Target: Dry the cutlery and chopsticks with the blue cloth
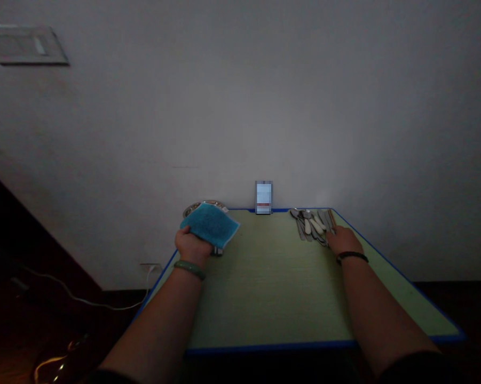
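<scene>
My left hand [192, 246] is closed on a blue cloth [210, 224], held just above the far left part of a green table with a blue rim [264, 348]. A small dark thing shows under the cloth's near edge. My right hand [342, 240] rests on the near end of a heap of several spoons and other cutlery [311, 224] at the table's far right. Its fingers reach into the heap and are partly hidden. A green bangle circles my left wrist and a dark band my right.
A metal bowl [202, 206] peeks out behind the cloth at the far left corner. A small upright card or screen [263, 197] leans on the white wall at the table's back edge. A white cable [84, 301] runs along the dark floor at left.
</scene>
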A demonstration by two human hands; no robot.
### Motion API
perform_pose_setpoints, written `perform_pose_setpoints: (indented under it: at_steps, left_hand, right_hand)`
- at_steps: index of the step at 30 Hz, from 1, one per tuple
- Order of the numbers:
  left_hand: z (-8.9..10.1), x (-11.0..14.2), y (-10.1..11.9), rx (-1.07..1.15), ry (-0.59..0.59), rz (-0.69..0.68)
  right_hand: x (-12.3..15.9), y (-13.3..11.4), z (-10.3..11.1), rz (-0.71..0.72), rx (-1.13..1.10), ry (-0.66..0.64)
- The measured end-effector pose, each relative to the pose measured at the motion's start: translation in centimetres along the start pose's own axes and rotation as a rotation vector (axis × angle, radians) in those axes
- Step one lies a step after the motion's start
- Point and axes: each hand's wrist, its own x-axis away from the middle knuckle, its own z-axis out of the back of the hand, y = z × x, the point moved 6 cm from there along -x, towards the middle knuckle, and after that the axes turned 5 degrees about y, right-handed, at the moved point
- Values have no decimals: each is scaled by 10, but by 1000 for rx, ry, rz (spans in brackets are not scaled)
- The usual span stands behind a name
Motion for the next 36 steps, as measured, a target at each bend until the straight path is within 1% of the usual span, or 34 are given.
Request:
perform_pose_setpoints:
  at_steps: [1, 3, 5, 6, 10, 12, 16, 21, 24, 27, 32, 36]
  left_hand:
    - [0, -1, 1, 5, 12, -8]
    - [-2, -1, 4, 25, 18, -23]
    - [-3, -2, 7, 50, 21, -43]
    - [-3, -2, 9, 63, 28, -54]
    - [-1, -3, 14, 75, 72, -86]
    - [-1, -4, 16, 66, 72, -98]
    - [1, -5, 14, 55, 74, -89]
    - [4, -8, 13, 15, 68, -71]
    - [5, -8, 14, 20, 84, -69]
    - [4, -7, 14, 42, 69, -69]
    - [2, -5, 11, 36, 59, -46]
    - [3, -5, 10, 26, 55, -40]
  right_hand:
    - [2, -8, 3, 22, 3, 32]
    - [9, -31, 3, 133, -1, 40]
    - [19, -61, -4, 279, 10, -9]
    - [26, -77, -10, 364, 27, -57]
    - [55, -132, -32, 553, 18, -163]
    - [71, -158, -43, 633, 19, -207]
    - [99, -203, -58, 737, 3, -262]
    - [120, -247, -70, 767, -39, -287]
    - [127, -266, -75, 770, -64, -286]
    - [134, -275, -79, 792, -75, -280]
    - [140, -271, -76, 827, -91, -261]
    - [140, -266, -70, 785, -98, -248]
